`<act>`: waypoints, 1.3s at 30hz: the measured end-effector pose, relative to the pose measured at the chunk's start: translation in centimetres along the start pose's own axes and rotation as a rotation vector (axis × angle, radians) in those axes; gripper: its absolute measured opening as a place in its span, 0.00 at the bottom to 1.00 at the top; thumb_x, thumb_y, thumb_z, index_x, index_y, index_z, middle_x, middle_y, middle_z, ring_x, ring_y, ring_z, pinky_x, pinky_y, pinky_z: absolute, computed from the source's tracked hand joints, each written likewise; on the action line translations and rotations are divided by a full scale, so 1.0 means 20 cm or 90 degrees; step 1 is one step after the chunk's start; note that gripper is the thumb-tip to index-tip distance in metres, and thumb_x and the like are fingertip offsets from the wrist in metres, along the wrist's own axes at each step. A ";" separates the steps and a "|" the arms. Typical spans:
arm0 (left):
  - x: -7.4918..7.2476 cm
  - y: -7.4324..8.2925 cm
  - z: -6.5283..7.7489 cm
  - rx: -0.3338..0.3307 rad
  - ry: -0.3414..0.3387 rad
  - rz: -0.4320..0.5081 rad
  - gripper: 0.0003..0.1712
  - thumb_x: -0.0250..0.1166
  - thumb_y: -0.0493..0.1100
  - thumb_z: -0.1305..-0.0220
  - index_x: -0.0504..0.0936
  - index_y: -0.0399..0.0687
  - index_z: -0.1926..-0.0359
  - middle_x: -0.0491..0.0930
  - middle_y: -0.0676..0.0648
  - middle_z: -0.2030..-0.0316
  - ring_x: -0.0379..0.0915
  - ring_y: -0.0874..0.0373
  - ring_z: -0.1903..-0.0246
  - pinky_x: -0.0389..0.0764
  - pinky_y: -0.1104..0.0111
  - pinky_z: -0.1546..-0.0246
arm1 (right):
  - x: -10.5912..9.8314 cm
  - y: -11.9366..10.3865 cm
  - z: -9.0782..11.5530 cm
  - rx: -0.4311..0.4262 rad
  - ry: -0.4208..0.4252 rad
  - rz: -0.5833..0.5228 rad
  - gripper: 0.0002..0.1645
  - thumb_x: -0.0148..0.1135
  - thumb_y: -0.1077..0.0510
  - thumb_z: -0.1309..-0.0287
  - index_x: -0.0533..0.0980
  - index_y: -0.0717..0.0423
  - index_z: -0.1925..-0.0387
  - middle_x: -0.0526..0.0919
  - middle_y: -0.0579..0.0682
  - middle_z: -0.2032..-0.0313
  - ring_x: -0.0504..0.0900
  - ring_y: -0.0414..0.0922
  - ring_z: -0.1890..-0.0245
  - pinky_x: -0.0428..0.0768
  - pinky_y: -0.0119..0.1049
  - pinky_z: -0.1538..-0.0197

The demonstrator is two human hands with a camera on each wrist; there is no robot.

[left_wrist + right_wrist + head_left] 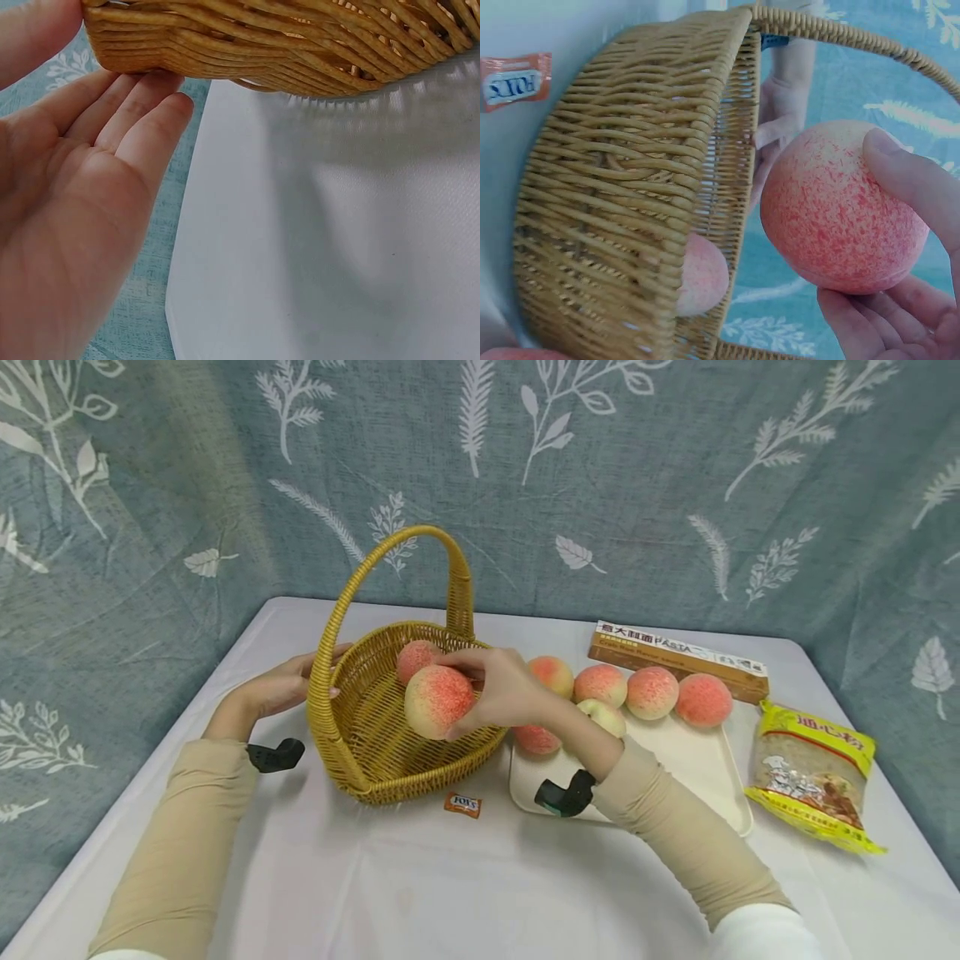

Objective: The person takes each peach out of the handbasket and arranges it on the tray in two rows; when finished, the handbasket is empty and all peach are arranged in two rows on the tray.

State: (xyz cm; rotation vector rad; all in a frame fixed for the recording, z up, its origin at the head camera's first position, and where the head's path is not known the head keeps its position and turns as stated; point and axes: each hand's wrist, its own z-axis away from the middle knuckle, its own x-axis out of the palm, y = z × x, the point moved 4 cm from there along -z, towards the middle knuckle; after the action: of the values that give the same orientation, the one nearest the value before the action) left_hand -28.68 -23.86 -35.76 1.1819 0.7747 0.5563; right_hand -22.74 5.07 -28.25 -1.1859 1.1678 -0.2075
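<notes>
My right hand (506,689) grips a red-and-yellow peach (440,702) above the opening of a woven wicker basket (408,792). In the right wrist view, the thumb lies on one side of this peach (844,210) and the fingers on the other. Another peach (417,660) lies inside the basket, partly hidden by the held one. With fairly straight fingers, my left hand (281,685) touches the basket's left outer side, partly behind its tall handle (327,668). The left wrist view shows the left palm (82,187) and fingertips against the wickerwork (225,41).
Several peaches (652,693) and a pale yellow fruit (602,717) lie on a cream tray (693,768), partly hidden by the right arm. Behind it is a pasta box (678,660); rightward, a yellow pasta bag (813,777). A small FOX'S packet (462,804) lies before the basket.
</notes>
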 end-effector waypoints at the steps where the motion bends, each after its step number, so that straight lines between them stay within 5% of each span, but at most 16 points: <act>1: 0.00 0.00 0.00 0.001 0.000 0.001 0.47 0.56 0.26 0.41 0.39 0.29 0.26 0.41 0.27 0.28 0.35 0.32 0.30 0.41 0.38 0.34 | 0.00 0.00 0.02 0.001 0.003 -0.012 0.48 0.82 0.65 0.69 0.73 0.65 0.39 0.79 0.58 0.44 0.79 0.50 0.45 0.76 0.32 0.45; 5: 0.00 -0.01 0.00 0.001 0.000 0.008 0.47 0.55 0.26 0.40 0.39 0.29 0.26 0.42 0.27 0.28 0.35 0.33 0.30 0.41 0.39 0.34 | -0.03 0.04 0.11 0.011 0.009 -0.059 0.48 0.81 0.67 0.69 0.72 0.69 0.40 0.79 0.60 0.45 0.79 0.51 0.44 0.76 0.34 0.44; 14: 0.00 -0.01 -0.01 0.005 -0.009 0.007 0.47 0.56 0.27 0.39 0.39 0.32 0.25 0.41 0.28 0.27 0.34 0.33 0.29 0.40 0.38 0.34 | -0.12 0.17 0.34 0.078 0.067 -0.039 0.49 0.83 0.64 0.72 0.74 0.63 0.40 0.79 0.57 0.44 0.77 0.51 0.43 0.76 0.37 0.44; 33: -0.01 -0.02 -0.01 0.000 -0.006 0.007 0.47 0.56 0.26 0.39 0.39 0.33 0.25 0.42 0.29 0.27 0.35 0.35 0.29 0.43 0.39 0.34 | -0.35 0.37 0.69 0.137 0.189 -0.030 0.48 0.82 0.66 0.68 0.71 0.70 0.40 0.77 0.64 0.44 0.77 0.58 0.44 0.77 0.37 0.45; 36: -0.01 -0.02 -0.01 0.000 -0.005 -0.001 0.47 0.56 0.27 0.39 0.40 0.32 0.25 0.42 0.29 0.27 0.35 0.35 0.29 0.46 0.43 0.33 | -0.38 0.38 0.74 0.148 0.202 -0.011 0.48 0.82 0.66 0.66 0.70 0.72 0.39 0.75 0.66 0.43 0.77 0.59 0.44 0.77 0.34 0.47; 39: -0.01 -0.02 -0.01 -0.002 -0.003 -0.010 0.47 0.56 0.27 0.38 0.40 0.32 0.25 0.43 0.30 0.27 0.36 0.35 0.29 0.55 0.56 0.34 | -0.40 0.41 0.79 0.165 0.207 -0.005 0.50 0.81 0.65 0.64 0.68 0.72 0.37 0.73 0.67 0.41 0.75 0.60 0.42 0.76 0.30 0.47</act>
State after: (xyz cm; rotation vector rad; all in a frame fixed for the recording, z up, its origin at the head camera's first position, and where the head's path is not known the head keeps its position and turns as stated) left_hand -28.90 -23.96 -36.06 1.1727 0.7790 0.5417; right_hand -17.26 23.55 -31.39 -0.9493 1.3708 -0.5574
